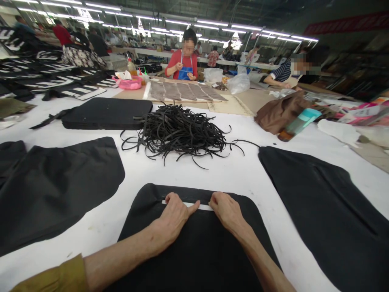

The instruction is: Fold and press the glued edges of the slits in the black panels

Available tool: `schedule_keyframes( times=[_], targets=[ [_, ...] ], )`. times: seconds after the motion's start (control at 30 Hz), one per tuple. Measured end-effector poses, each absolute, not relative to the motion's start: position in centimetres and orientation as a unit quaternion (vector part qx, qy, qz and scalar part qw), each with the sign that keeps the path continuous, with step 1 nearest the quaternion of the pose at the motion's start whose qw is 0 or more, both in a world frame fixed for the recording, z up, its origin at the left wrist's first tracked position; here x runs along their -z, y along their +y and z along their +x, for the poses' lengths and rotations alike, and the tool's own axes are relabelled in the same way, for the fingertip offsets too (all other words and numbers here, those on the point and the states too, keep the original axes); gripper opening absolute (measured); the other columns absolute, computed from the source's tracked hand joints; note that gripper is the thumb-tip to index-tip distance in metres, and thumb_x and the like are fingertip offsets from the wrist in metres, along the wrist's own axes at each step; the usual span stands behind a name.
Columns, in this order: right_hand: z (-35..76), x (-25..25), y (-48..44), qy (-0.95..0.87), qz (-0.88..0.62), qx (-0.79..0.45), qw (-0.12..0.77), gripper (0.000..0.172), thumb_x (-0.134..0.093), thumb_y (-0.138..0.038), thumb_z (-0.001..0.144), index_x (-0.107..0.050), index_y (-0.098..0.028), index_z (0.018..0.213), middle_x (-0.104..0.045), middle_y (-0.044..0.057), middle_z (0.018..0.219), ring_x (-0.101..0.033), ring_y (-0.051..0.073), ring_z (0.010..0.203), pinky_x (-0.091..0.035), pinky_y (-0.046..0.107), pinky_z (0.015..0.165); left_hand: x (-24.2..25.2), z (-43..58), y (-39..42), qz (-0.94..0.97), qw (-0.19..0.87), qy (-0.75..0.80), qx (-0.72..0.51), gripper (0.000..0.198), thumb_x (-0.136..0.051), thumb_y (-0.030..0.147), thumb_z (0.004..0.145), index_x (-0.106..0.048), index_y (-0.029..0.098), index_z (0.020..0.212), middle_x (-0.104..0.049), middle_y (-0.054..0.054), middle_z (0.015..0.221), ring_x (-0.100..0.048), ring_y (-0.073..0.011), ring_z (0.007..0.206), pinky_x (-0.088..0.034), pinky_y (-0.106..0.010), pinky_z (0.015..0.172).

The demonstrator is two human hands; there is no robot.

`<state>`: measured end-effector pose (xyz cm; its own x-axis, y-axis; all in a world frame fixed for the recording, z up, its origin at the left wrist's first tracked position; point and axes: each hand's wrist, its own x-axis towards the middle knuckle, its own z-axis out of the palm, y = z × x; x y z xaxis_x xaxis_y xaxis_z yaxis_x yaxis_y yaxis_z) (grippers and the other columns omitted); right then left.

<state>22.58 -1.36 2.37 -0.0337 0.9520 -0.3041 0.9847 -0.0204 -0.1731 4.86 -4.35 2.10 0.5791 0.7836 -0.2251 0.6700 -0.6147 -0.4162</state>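
Observation:
A black fabric panel with rounded far corners lies in front of me. Along its far edge shows a narrow white strip. My left hand rests on the strip's left part, fingers bent and thumb stretched out to the right along it. At the right end, my right hand has its fingertips pinched together on the strip; the exact contact is hidden under the fingers. Beyond the panel sits a tangled heap of thin black strips.
Other black panels lie left and right on the white table. Farther off are a black stack, a pink basket, a brown bag and a teal-capped bottle. Two co-workers sit across the table.

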Motion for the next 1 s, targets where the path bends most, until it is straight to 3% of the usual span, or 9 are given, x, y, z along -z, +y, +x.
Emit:
schedule_keyframes(
  times=[0.17, 0.3, 0.5, 0.73, 0.87, 1.0],
  targets=[
    [23.0, -2.0, -1.4, 0.7, 0.689, 0.183, 0.037, 0.019, -0.041, -0.024, 0.081, -0.058, -0.021, 0.073, -0.063, 0.004, 0.081, -0.057, 0.018, 0.078, -0.031, 0.027, 0.062, -1.3, 1.7, -4.1, -0.901, 0.094, -0.406, -0.119, 0.061, -0.036, 0.006, 0.078, -0.027, 0.023, 0.136, -0.056, -0.009, 0.097, -0.051, -0.0233, 0.092, -0.038, -0.038, 0.076],
    [23.3, -1.6, -1.3, 0.699, 0.687, 0.195, 0.029, 0.018, -0.041, -0.023, 0.081, -0.056, -0.021, 0.072, -0.062, 0.003, 0.08, -0.056, 0.017, 0.077, -0.03, 0.026, 0.061, -0.8, -2.6, -3.7, -0.906, 0.058, -0.407, -0.103, 0.046, -0.036, 0.009, 0.081, -0.042, 0.011, 0.126, -0.053, -0.011, 0.101, -0.047, -0.0215, 0.089, -0.036, -0.036, 0.076],
    [23.1, -1.2, -1.3, 0.705, 0.68, 0.198, 0.025, 0.017, -0.042, -0.025, 0.08, -0.053, -0.021, 0.069, -0.06, 0.001, 0.075, -0.054, 0.016, 0.073, -0.029, 0.026, 0.059, -0.6, -5.4, -4.3, -0.893, 0.033, -0.44, -0.086, 0.045, -0.036, 0.008, 0.081, -0.042, 0.014, 0.125, -0.048, -0.011, 0.116, -0.044, -0.0221, 0.095, -0.035, -0.037, 0.082],
    [22.4, -1.5, -1.6, 0.711, 0.677, 0.19, 0.014, 0.017, -0.043, -0.024, 0.081, -0.056, -0.02, 0.071, -0.062, 0.003, 0.079, -0.056, 0.016, 0.076, -0.032, 0.026, 0.062, -2.6, -2.5, -5.1, -0.802, -0.031, -0.596, -0.041, 0.054, -0.031, -0.004, 0.073, -0.047, 0.014, 0.121, -0.047, -0.01, 0.123, -0.043, -0.0223, 0.107, -0.036, -0.037, 0.092],
    [22.1, -1.6, -1.6, 0.713, 0.677, 0.184, 0.018, 0.019, -0.042, -0.022, 0.081, -0.059, -0.019, 0.075, -0.064, 0.006, 0.084, -0.058, 0.019, 0.081, -0.034, 0.028, 0.066, -3.3, 1.7, -5.3, -0.861, -0.075, -0.501, -0.033, 0.052, -0.036, -0.001, 0.074, -0.047, 0.014, 0.122, -0.049, -0.01, 0.124, -0.044, -0.021, 0.111, -0.036, -0.036, 0.097],
    [21.6, -2.7, -2.1, 0.708, 0.688, 0.156, 0.019, 0.023, -0.041, -0.018, 0.082, -0.064, -0.018, 0.08, -0.067, 0.009, 0.087, -0.06, 0.022, 0.083, -0.038, 0.03, 0.068, -0.3, 5.2, -5.5, -0.897, -0.058, -0.437, -0.043, 0.056, -0.039, 0.0, 0.073, -0.045, 0.014, 0.127, -0.048, -0.01, 0.13, -0.045, -0.0222, 0.116, -0.039, -0.036, 0.098]
  ],
)
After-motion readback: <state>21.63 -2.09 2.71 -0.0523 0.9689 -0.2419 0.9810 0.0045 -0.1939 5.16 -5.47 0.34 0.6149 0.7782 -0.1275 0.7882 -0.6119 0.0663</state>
